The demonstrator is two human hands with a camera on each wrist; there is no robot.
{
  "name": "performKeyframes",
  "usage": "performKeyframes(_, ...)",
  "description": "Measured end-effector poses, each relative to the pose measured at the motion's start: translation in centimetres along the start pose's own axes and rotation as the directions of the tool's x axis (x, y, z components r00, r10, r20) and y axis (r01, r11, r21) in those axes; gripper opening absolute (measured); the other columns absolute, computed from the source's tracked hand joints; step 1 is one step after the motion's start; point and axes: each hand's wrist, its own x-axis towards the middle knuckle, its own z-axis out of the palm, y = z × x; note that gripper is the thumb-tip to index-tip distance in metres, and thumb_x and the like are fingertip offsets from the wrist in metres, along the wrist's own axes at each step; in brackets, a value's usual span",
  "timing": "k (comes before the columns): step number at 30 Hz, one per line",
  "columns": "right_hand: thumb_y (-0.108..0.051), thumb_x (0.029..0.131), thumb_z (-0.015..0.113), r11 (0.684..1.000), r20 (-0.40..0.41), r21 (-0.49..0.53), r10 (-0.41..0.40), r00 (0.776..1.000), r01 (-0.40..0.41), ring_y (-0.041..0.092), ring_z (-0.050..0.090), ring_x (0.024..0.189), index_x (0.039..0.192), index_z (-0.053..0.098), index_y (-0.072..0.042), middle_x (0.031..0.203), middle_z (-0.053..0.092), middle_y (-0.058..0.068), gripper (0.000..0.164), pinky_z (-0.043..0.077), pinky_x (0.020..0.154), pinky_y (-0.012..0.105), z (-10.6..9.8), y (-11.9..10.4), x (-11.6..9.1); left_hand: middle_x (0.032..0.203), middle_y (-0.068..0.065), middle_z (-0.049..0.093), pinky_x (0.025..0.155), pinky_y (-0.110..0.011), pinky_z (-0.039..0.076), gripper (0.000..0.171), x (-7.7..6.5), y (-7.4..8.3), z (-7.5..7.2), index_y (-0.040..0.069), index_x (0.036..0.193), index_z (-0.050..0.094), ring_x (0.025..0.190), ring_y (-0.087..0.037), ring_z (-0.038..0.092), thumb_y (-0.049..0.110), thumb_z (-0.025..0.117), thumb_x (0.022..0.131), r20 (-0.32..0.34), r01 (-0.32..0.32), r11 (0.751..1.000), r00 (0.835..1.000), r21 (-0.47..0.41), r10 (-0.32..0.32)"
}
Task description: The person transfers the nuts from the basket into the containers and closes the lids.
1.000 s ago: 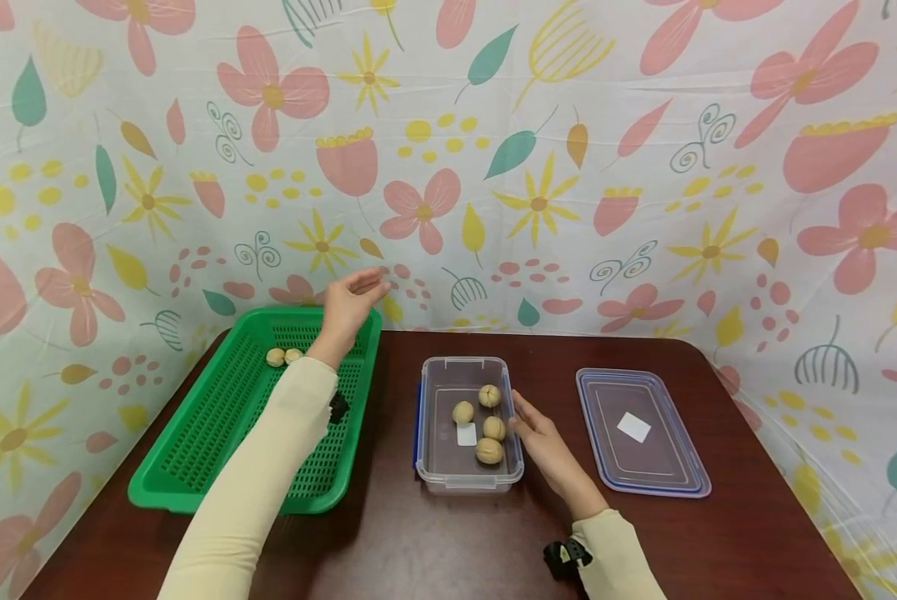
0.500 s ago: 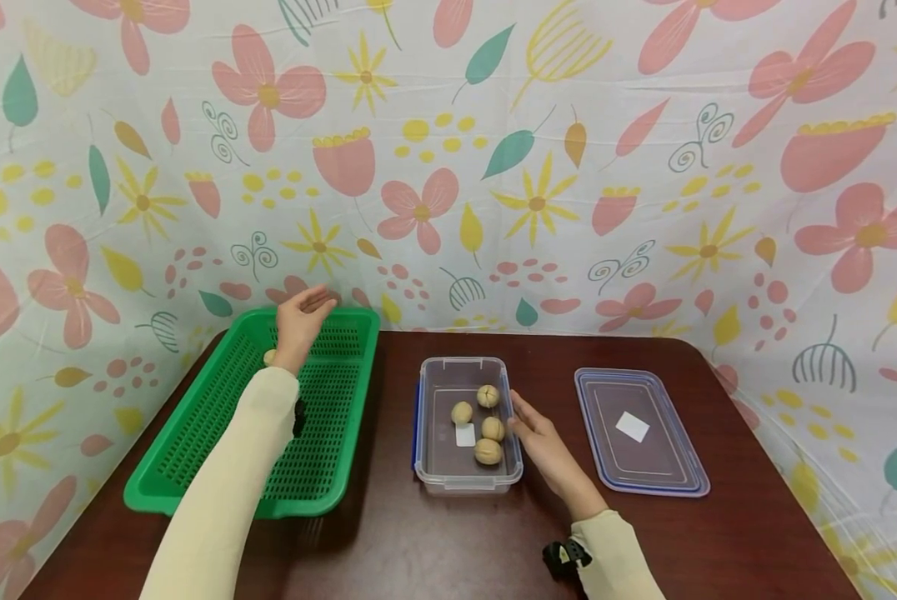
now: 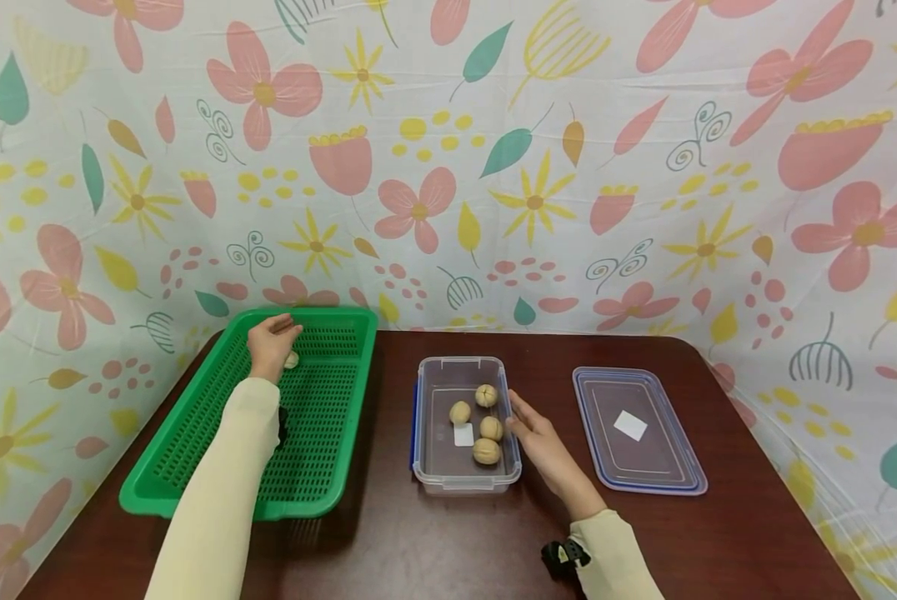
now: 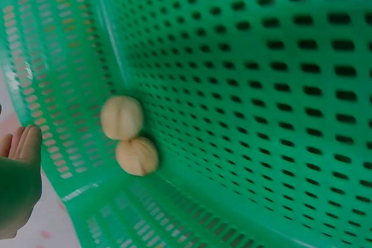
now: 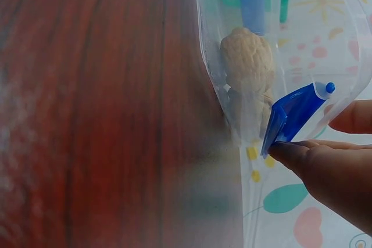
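My left hand hangs over the far left part of the green basket, fingers relaxed and holding nothing. Two walnuts lie together in a corner of that basket in the left wrist view; in the head view the hand partly hides them. Against the right side of a clear plastic box rests my right hand, fingers fairly straight. One fingertip touches a blue latch hanging from the box. Several walnuts sit on the box floor beside a white label.
A clear lid with a blue seal and a white sticker lies flat to the right of the box. Everything stands on a dark brown table. A flower-printed cloth hangs right behind it.
My left hand has moved left and down, from above the basket's far right corner to over the walnuts at its far left. The right hand stays at the box.
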Motion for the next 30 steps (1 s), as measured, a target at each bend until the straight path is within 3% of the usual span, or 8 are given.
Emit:
performKeyframes(9, -0.004, 0.103, 0.039, 1.0, -0.006, 0.009, 0.001, 1.0, -0.001, 0.035, 0.017, 0.143, 0.152, 0.019, 0.001, 0.157, 0.018, 0.021, 0.054, 0.018, 0.115, 0.049, 0.0, 0.1, 0.0, 0.142, -0.022, 0.046, 0.105, -0.044, 0.041, 0.045, 0.5, -2.0, -0.9, -0.003, 0.141, 0.045, 0.131, -0.034, 0.044, 0.007, 0.055, 0.098, -0.005, 0.07, 0.995, 0.998, 0.073, -0.07)
performKeyframes(16, -0.004, 0.102, 0.04, 1.0, -0.006, 0.002, 0.001, 1.0, -0.001, 0.036, 0.018, 0.143, 0.152, 0.02, 0.001, 0.156, 0.019, 0.022, 0.054, 0.018, 0.115, 0.049, 0.1, 0.1, 0.1, 0.143, -0.023, 0.044, 0.107, -0.049, 0.037, 0.045, 0.6, -3.2, -1.2, -0.002, 0.142, 0.045, 0.133, -0.037, 0.038, 0.005, 0.054, 0.098, -0.01, 0.166, 0.981, 0.986, 0.102, -0.166)
performKeyframes(22, -0.005, 0.103, 0.04, 1.0, -0.006, 0.006, 0.003, 1.0, -0.003, 0.035, 0.017, 0.143, 0.152, 0.02, 0.001, 0.156, 0.019, 0.022, 0.054, 0.018, 0.115, 0.049, 0.1, 0.0, 0.0, 0.141, -0.024, 0.045, 0.107, -0.052, 0.036, 0.045, 0.7, -3.5, -1.0, -0.003, 0.141, 0.045, 0.134, -0.039, 0.034, 0.004, 0.055, 0.097, -0.028, 0.178, 0.973, 0.984, 0.145, -0.176)
performKeyframes(30, -0.005, 0.102, 0.041, 1.0, -0.009, 0.01, 0.0, 1.0, 0.001, 0.035, 0.017, 0.143, 0.152, 0.02, 0.001, 0.156, 0.018, 0.022, 0.054, 0.017, 0.115, 0.049, 0.0, 0.0, -0.1, 0.135, -0.028, 0.05, 0.106, -0.052, 0.036, 0.043, 0.3, -3.5, -0.1, -0.006, 0.136, 0.05, 0.132, -0.041, 0.034, 0.01, 0.058, 0.097, -0.023, 0.211, 0.938, 0.977, 0.276, -0.213)
